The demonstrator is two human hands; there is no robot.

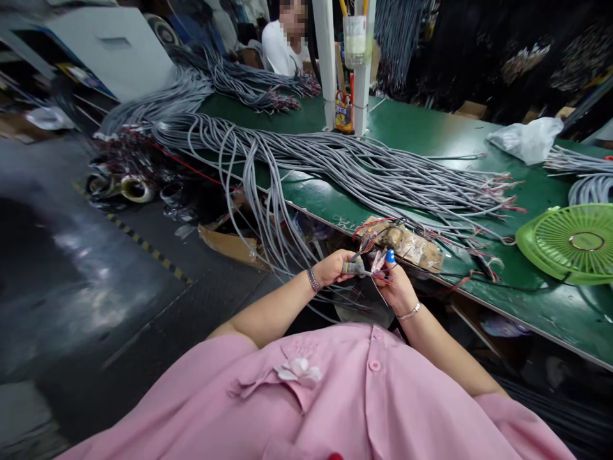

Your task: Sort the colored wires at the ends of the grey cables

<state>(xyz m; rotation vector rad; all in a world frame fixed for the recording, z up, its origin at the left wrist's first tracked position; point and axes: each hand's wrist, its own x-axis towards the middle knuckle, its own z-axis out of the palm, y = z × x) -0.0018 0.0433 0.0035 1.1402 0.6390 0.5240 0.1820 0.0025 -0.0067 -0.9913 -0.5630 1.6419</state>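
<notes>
Close to the front edge of the green table, my left hand (334, 268) is closed around a grey cable (367, 273) near its stripped end. A grey wrap with a yellowish band (353, 267) covers one of its fingers. My right hand (397, 289), with a blue finger cover (391, 257) on one digit, pinches the thin red and white wires (380, 276) fanning from that cable. The two hands are almost touching. Just beyond them lies a worn, taped block (402, 243) with red wires at its left end. My fingers partly hide the wire ends.
A thick bundle of grey cables (335, 160) stretches across the green table (412, 121), some hanging over its front edge. To the right stand a green fan (569, 243) and a plastic bag (529, 139). A white post (324, 64) rises behind. Another person (282, 48) sits beyond.
</notes>
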